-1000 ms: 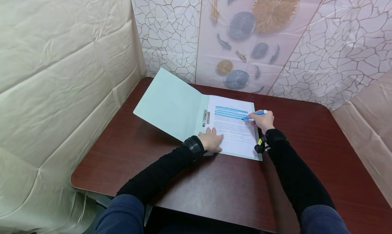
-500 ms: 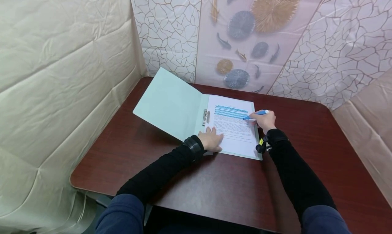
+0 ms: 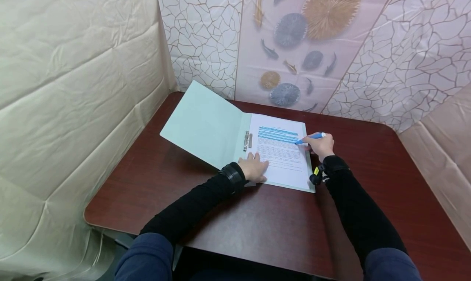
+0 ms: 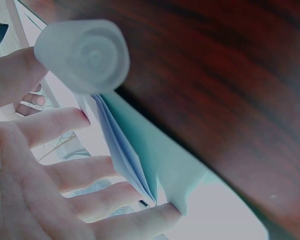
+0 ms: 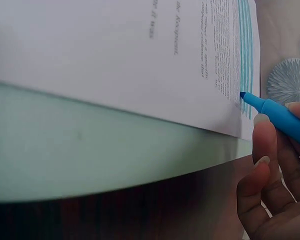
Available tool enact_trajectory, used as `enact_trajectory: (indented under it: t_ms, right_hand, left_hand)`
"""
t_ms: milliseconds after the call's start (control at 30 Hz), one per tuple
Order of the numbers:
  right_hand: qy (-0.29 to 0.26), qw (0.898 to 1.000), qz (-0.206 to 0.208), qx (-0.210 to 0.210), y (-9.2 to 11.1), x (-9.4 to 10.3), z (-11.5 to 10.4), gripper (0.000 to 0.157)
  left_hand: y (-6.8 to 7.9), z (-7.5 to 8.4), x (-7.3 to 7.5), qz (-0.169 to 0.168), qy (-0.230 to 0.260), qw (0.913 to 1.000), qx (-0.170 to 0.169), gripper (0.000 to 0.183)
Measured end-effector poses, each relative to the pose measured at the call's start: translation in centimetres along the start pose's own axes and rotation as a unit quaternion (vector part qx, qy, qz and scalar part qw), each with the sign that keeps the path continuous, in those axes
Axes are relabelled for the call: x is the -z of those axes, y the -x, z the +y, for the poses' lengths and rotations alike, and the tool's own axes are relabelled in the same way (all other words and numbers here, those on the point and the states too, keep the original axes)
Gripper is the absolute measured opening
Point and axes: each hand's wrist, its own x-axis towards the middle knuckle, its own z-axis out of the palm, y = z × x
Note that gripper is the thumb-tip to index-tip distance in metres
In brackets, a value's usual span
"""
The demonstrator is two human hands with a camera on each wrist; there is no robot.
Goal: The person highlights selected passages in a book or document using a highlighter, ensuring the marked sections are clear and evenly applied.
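A mint-green folder (image 3: pixel 211 127) lies open on the table, its left cover slanting upward. On its right side is a printed sheet (image 3: pixel 281 168) with several blue-marked lines near the top. My right hand (image 3: pixel 321 145) pinches a blue highlighter (image 5: pixel 285 121), whose dark tip touches the sheet at the marked lines. My left hand (image 3: pixel 252 168) rests with fingers spread on the lower left of the sheet. Beside its thumb, a whitish cylindrical piece (image 4: pixel 85 57) like a pen cap shows close up in the left wrist view; whether it is gripped I cannot tell.
A metal clip (image 3: pixel 247 142) is fixed near the folder's spine. The dark reddish wooden table (image 3: pixel 287 223) extends around the folder. Beige cloth (image 3: pixel 73 109) hangs at the left, and a patterned cloth (image 3: pixel 294 68) hangs behind the table.
My right hand and the highlighter have shifted slightly rightward, the tip tracking along the text toward the sheet's right side. My left hand and the folder stay in place.
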Motion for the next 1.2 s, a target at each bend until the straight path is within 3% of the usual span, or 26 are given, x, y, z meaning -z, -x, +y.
enact_trajectory:
  t_ms: [300, 667, 800, 967, 1200]
  right_hand:
    - [-0.008, 1.000, 0.009, -0.016, -0.1, 0.2, 0.4, 0.040]
    - [0.003, 1.000, 0.006, 0.001, 0.1, 1.0, 0.8, 0.039]
    - [0.005, 1.000, 0.006, -0.001, 0.0, 1.0, 0.9, 0.039]
    - [0.009, 1.000, 0.007, 0.003, 0.1, 0.9, 0.9, 0.039]
    - [-0.004, 1.000, 0.005, 0.009, 0.2, 1.1, 0.8, 0.036]
  left_hand:
    - [0.0, 0.1, 0.0, 0.000, -0.001, 1.0000, -0.001, 0.069]
    - [0.1, 0.0, 0.1, 0.004, 0.000, 1.0000, -0.007, 0.067]
    - [0.0, -0.3, 0.3, 0.008, 0.000, 0.9996, -0.028, 0.054]
    - [-0.1, -1.1, 0.5, 0.049, 0.011, 0.9954, -0.082, 0.023]
    - [0.0, -1.5, 0.5, 0.094, -0.007, 0.9897, -0.107, 0.021]
